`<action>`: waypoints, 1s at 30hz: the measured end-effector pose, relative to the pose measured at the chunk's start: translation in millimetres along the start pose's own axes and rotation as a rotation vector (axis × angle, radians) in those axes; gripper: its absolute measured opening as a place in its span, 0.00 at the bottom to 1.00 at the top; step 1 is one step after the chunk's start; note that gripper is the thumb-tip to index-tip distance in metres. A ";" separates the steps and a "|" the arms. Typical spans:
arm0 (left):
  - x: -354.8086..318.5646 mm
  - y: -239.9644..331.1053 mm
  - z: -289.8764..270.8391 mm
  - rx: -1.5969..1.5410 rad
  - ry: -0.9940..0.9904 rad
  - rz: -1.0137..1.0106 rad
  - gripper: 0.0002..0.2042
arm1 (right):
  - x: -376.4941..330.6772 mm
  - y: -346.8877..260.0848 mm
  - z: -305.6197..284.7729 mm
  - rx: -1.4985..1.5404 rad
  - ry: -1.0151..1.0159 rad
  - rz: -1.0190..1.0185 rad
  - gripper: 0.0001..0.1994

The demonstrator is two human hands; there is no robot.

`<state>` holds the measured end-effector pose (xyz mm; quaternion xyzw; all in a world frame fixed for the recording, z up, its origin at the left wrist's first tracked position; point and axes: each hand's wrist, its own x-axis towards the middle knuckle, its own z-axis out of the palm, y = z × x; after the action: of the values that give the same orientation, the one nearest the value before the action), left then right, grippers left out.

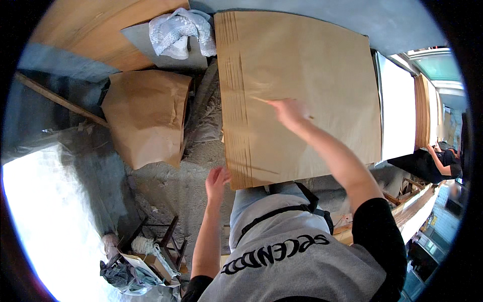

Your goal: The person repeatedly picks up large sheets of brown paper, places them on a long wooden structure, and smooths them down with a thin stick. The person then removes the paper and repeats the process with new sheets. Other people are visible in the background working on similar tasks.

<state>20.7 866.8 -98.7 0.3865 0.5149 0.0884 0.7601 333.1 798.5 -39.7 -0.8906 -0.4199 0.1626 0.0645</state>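
Observation:
A large stack of brown paper sheets [312, 60] lies in front of me, its left edges fanned out in narrow steps. Over the sheets, my right hand [291, 113] is closed around a thin wooden stick [260, 99]. One end of the stick points left toward the fanned edges, and a short bit shows behind the hand. My left hand [216, 182] is at the stack's near left corner, fingers bent and slightly blurred. Its fingertips reach the paper's edge, but I cannot tell whether they grip a sheet.
Another brown paper pile [146, 116] lies to the left, with a white lace cloth [181, 32] beyond it. White sheets [397, 105] stand at the right. A dark stool [168, 244] and bagged odds and ends are low left. Another person [445, 161] works at far right.

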 end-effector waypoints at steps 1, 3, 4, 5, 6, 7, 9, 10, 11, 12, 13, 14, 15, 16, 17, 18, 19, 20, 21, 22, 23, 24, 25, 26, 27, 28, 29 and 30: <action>14.4 8.3 19.3 0.028 -0.050 0.031 0.09 | 2.4 -11.1 4.7 -0.041 -0.031 -0.026 0.17; 41.4 16.9 46.8 -0.036 -0.102 0.073 0.09 | 2.2 -25.1 14.4 -0.119 -0.097 -0.071 0.18; 49.3 20.7 54.7 -0.043 -0.126 0.103 0.10 | -0.1 -11.7 22.1 -0.021 -0.145 0.080 0.16; 56.2 25.5 62.5 -0.051 -0.151 0.135 0.10 | -4.7 17.9 34.8 0.069 -0.064 0.081 0.16; 63.7 30.7 70.8 -0.065 -0.172 0.173 0.10 | -9.1 48.0 40.5 0.156 0.019 0.075 0.16; 71.8 35.2 75.3 -0.050 -0.166 0.189 0.10 | -13.2 64.0 32.3 0.119 0.011 0.110 0.16; 81.6 39.8 80.1 -0.017 -0.164 0.214 0.11 | -25.2 80.2 8.2 0.044 -0.005 0.196 0.16; 87.3 34.1 81.3 0.007 -0.147 0.241 0.11 | -27.8 78.0 5.3 0.018 -0.024 0.207 0.16; 95.2 30.7 84.2 0.031 -0.131 0.278 0.11 | -27.4 73.2 2.8 -0.006 -0.036 0.215 0.16; 101.8 27.1 86.0 0.054 -0.112 0.315 0.11 | -26.4 71.3 0.9 -0.031 -0.048 0.220 0.16; 107.2 22.9 87.4 0.063 -0.101 0.290 0.12 | -26.1 79.8 9.7 -0.034 -0.004 0.180 0.15; 108.9 21.8 91.3 0.079 -0.097 0.260 0.12 | -29.9 94.4 30.3 -0.035 0.039 0.151 0.15; 110.3 21.4 94.0 0.091 -0.085 0.230 0.12 | -29.8 96.5 35.4 -0.036 0.079 0.114 0.14; 110.7 21.0 95.1 0.077 -0.075 0.235 0.12 | -31.5 98.3 39.8 0.012 0.058 0.164 0.15; 110.1 20.4 94.5 0.062 -0.058 0.240 0.11 | -33.1 88.5 35.4 0.061 0.034 0.207 0.16; 108.7 22.1 95.6 0.047 -0.048 0.248 0.10 | -36.6 82.8 32.1 0.108 0.014 0.255 0.18; 106.2 23.6 95.5 0.110 -0.029 0.166 0.10 | -40.5 81.6 34.3 0.136 0.010 0.263 0.18; 103.4 28.9 97.0 0.173 -0.012 0.091 0.10 | -41.8 80.8 35.7 0.164 0.014 0.270 0.18; 100.8 32.5 97.4 0.236 0.006 0.017 0.11 | -42.8 79.8 35.9 0.192 0.018 0.277 0.19; 103.4 27.6 94.8 0.361 -0.021 0.027 0.11 | -43.3 78.6 34.9 0.180 0.023 0.284 0.18; 108.9 16.5 89.1 0.486 -0.048 0.038 0.12 | -44.2 74.9 32.6 0.167 0.029 0.292 0.18; 112.4 8.8 88.5 0.611 -0.086 0.050 0.13 | -45.8 74.0 29.2 0.149 0.039 0.310 0.18; 112.8 1.5 83.1 0.629 -0.046 0.104 0.13 | -46.3 71.3 29.0 0.140 0.009 0.297 0.18; 113.5 -3.3 80.9 0.642 -0.020 0.161 0.14 | -46.2 71.3 28.4 0.122 -0.015 0.294 0.17; 110.9 -1.7 84.4 0.648 0.008 0.213 0.14 | -47.4 71.5 26.2 0.101 -0.045 0.290 0.17; 110.2 1.2 87.6 0.628 -0.008 0.167 0.14 | -47.8 70.4 22.4 0.083 -0.027 0.294 0.17; 100.6 14.0 92.8 0.611 -0.020 0.115 0.13 | -48.4 68.6 21.4 0.069 -0.016 0.295 0.17; 94.2 22.6 92.0 0.593 -0.009 0.062 0.13 | -46.7 64.3 21.5 0.064 -0.011 0.277 0.17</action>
<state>147.7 886.8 -134.9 0.6077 0.5029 -0.0447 0.6130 344.6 721.0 -65.1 -0.9366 -0.2877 0.1882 0.0675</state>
